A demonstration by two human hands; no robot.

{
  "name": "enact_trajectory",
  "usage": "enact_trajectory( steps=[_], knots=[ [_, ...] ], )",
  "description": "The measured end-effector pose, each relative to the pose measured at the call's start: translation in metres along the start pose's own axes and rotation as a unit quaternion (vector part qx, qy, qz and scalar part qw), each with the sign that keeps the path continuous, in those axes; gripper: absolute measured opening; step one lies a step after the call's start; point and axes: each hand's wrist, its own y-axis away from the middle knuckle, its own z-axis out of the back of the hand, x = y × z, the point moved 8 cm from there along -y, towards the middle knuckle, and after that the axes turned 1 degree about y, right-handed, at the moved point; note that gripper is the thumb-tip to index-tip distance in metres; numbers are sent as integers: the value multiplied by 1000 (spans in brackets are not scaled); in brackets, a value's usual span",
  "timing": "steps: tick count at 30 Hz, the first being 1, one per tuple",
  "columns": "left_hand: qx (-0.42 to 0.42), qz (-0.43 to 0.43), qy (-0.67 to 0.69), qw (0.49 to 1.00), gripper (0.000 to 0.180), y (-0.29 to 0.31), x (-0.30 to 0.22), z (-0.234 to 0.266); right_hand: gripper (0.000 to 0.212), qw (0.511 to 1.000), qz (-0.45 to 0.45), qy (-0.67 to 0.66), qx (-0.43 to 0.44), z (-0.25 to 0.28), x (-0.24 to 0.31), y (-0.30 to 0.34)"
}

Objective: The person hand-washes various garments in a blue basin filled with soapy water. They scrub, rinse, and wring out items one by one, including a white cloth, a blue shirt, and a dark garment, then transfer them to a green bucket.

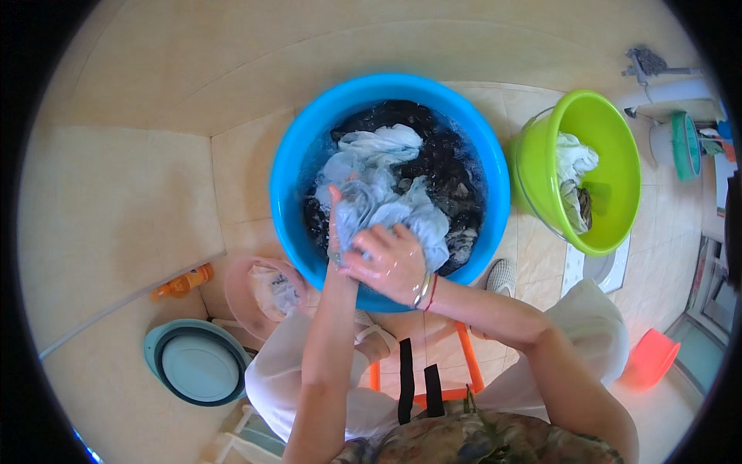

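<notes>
A large round blue basin (495,209) holds water and dark laundry (444,166). Bunched in its near half is a wet, pale blue-white garment (386,205), partly lifted over the dark pieces. My left hand (335,224) grips the garment's left side, thumb pointing up; most of its fingers are hidden by the cloth and my other hand. Pressed against the near side of the same garment, my right hand (393,267) has curled fingers closed on the fabric. A bangle and a red cord circle my right wrist. Both hands look wet.
Right of the basin, a lime-green bucket (533,174) contains white and dark cloth. A pink bin (236,298), an orange bottle (183,283) and a grey-green collapsible basin (158,363) are at left. A floor drain cover (599,267) and red-orange container (651,359) lie right.
</notes>
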Motion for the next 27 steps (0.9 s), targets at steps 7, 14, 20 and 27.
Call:
enact_trajectory(
  steps=[7, 14, 20, 27],
  knots=[
    [-7, -11, -46, 999, 50, 13, 8, -22, 22, 995, 27, 2, -101, 41, 29, 0],
    [36, -70, -117, 990, 39, 24, -9, -27, 17, 982, -33, -88, -164, 58, -9, -19],
    [-161, -184, -503, 829, 12, 41, -17, -81, 15, 931, -279, -206, -110, 3, -109, 38],
    [118, -193, -818, 529, 13, 58, -25, -158, 44, 716, -430, -549, -27, -32, -187, 86]
  ],
)
